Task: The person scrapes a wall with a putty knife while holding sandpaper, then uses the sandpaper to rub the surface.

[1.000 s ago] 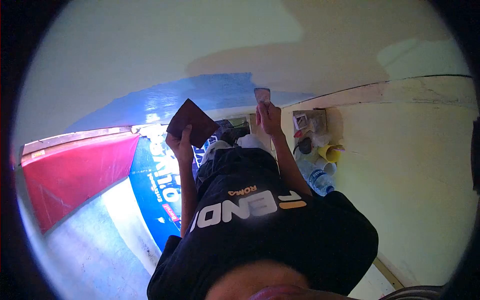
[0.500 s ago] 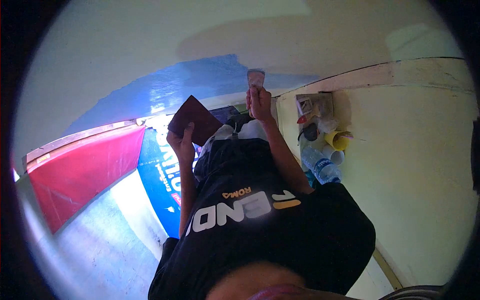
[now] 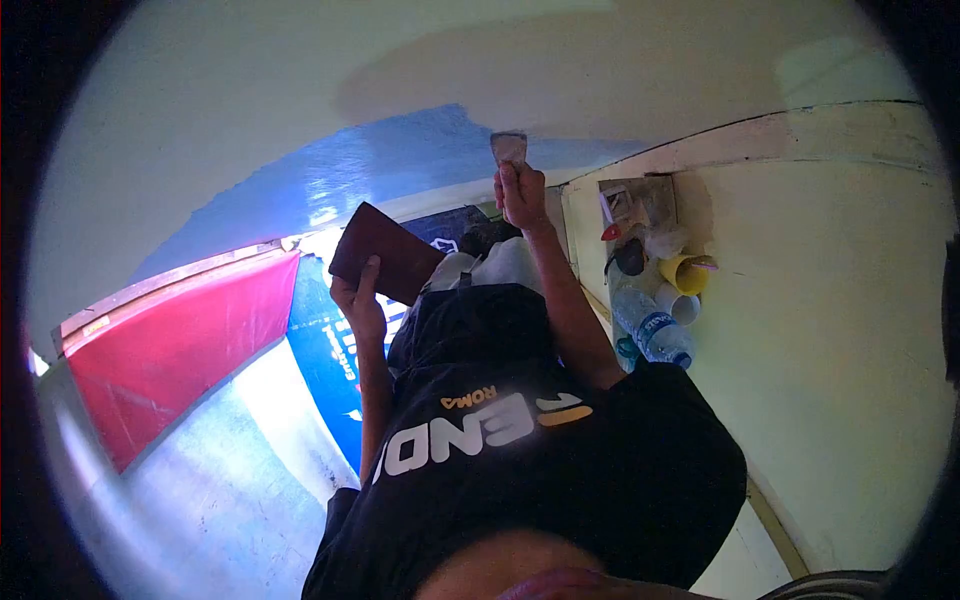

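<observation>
Person's L hand (image 3: 362,300) has its grip closed round the lower edge of a dark maroon board (image 3: 385,250), thumb on the face, fingers behind. Board is tilted, held out in front of the chest, clear of the wall. R hand (image 3: 522,195) is raised higher, w/ its grip wrapped tight in a fist on the handle of a small scraper (image 3: 509,148). The blade points up and sits at the wall (image 3: 300,80), at the upper right edge of a blue patch (image 3: 380,170), where blue meets the pale cream area. Can't tell if the blade actually touches. Both forearms are bare, and a black shirt (image 3: 530,450) w/ white and orange lettering fills the lower middle of the view. Right of the R arm, on the floor by the corner, is a cluster: clear water bottle (image 3: 655,330) w/ blue label lying on its side, yellow cup (image 3: 683,272) just beside it, white cup (image 3: 680,305) between them, plus small items too blurred to ID. Left side of the floor has a red sheet (image 3: 170,350) and a blue printed banner (image 3: 335,360) spread next to each other.
</observation>
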Available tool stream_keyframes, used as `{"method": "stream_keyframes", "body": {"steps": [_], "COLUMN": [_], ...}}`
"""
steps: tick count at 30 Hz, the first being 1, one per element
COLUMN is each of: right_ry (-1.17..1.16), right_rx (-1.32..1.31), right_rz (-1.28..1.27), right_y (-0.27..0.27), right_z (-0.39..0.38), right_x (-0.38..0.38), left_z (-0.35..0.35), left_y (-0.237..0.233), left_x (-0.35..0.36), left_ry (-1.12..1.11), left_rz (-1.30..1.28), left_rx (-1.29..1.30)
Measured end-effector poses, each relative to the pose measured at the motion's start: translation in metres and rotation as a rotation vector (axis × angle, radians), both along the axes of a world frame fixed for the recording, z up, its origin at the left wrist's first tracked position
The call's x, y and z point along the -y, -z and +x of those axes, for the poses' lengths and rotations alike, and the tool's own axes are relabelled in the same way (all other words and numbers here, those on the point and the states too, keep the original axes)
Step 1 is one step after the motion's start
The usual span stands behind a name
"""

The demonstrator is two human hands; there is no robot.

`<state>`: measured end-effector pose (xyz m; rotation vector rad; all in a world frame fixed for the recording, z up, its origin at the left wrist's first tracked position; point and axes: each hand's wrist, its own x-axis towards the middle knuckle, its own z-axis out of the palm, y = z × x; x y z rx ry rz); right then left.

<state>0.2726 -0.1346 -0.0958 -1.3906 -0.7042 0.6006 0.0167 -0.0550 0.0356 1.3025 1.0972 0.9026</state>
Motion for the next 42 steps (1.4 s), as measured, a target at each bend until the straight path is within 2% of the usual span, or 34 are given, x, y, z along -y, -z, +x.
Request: {"method": "stream_keyframes", "body": {"steps": [2,7,13,19,22,25,31,34,37,39,42], "right_ry": [0.015,-0.006,0.033,0.096,0.055,0.075,0.064,0.021,0.068,0.036,0.044], "right_rx": [0.01,-0.006,-0.145,-0.068,-0.118,-0.07,-0.126,0.046,-0.077,-0.035,-0.109], "right_rz": [-0.005,-0.001,0.112,0.071,-0.015,0.066,0.074,-0.078,-0.056,-0.038,-0.126], "right_y": [0.011,-0.002,-0.011,-0.002,-0.008,-0.005,-0.008,-0.015,-0.008,-0.011,-0.011], "right_z": [0.002,-0.001,-0.009,-0.008,-0.005,-0.006,-0.004,0.004,-0.003,0.003,-0.009], "right_x": [-0.003,-0.001,0.002,0.001,0.008,0.003,0.006,0.011,0.012,0.003,0.017], "left_z": [0.002,0.0,0.006,0.009,0.004,0.011,0.015,0.017,0.021,0.027,0.023], "left_y": [0.001,0.002,-0.002,-0.004,0.0,-0.006,0.001,0.0,-0.003,-0.003,-0.006], "left_x": [-0.001,0.003,0.001,-0.006,-0.006,-0.005,-0.009,-0.009,-0.011,-0.015,-0.011], "left_ry": [-0.008,-0.003,0.024,0.035,0.063,0.078,0.063,0.039,0.075,0.058,0.085], "left_rz": [-0.051,-0.139,-0.092,-0.03,-0.136,-0.047,-0.068,-0.114,-0.074,-0.082,-0.12], "left_rx": [0.022,-0.012,0.028,0.049,0.009,0.042,0.018,0.003,0.033,0.045,-0.012]}}
